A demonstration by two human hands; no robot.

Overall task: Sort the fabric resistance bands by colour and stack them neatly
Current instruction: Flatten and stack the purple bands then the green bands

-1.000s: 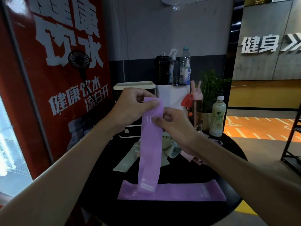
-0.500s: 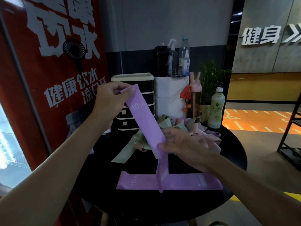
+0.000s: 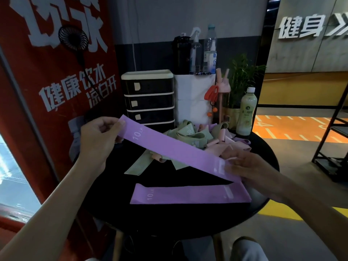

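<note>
The left hand [image 3: 98,140] is pinching one end of a purple band [image 3: 175,150] between thumb and fingers, holding it up above the left side of the tabletop [image 3: 188,221]. The right hand [image 3: 250,166] is gripping the band's other end, lower and to the right, so the band is stretching flat and slanting down from left to right between the two hands, which are staying well apart. White "10" lettering is showing near the raised end and a pale label patch near the low end. Just below the low end, a second purple band [image 3: 190,194] is lying flat and straight along the near part of the round black tabletop, with the same "10" mark at its left end. Behind the held band, a loose heap of green bands [image 3: 188,135] and pink bands [image 3: 226,146] is sitting tangled toward the far side, one green strip [image 3: 138,165] trailing out to the left. At the far right edge a pale bottle [image 3: 245,113] is standing upright, beside a pink flask [image 3: 222,95] and a plant [image 3: 243,76]. A dark drawer unit [image 3: 148,98] is standing behind the heap, and a red poster [image 3: 56,72] is filling the left.
</note>
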